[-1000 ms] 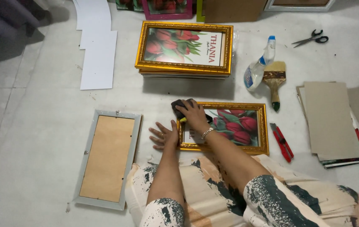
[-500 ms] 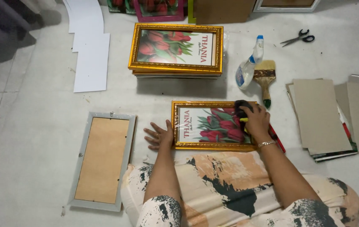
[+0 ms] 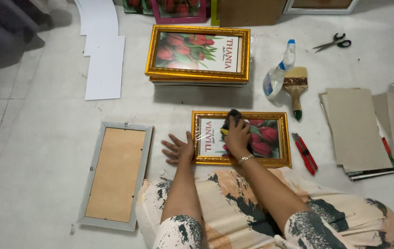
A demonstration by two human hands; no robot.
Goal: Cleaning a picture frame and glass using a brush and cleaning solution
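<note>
This looks like a small picture-framing workshop set up on a pale floor. There is a stack of gold frames [image 3: 198,54] with flower pictures, a grey frame [image 3: 116,175] lying face down, and cardboard backing sheets [image 3: 356,129]. Scissors [image 3: 333,43], a paintbrush [image 3: 296,90], a spray bottle [image 3: 277,74] and a red cutter knife [image 3: 305,152] lie around too.

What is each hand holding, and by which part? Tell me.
The right hand presses a dark cloth from above onto the gold frame. The left hand lies flat, steadying the frame's left edge.

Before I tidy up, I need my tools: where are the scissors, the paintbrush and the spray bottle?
scissors [image 3: 333,43], head view, on the crossed blades
paintbrush [image 3: 295,84], head view, on the metal band
spray bottle [image 3: 274,78], head view, on its clear body
</note>
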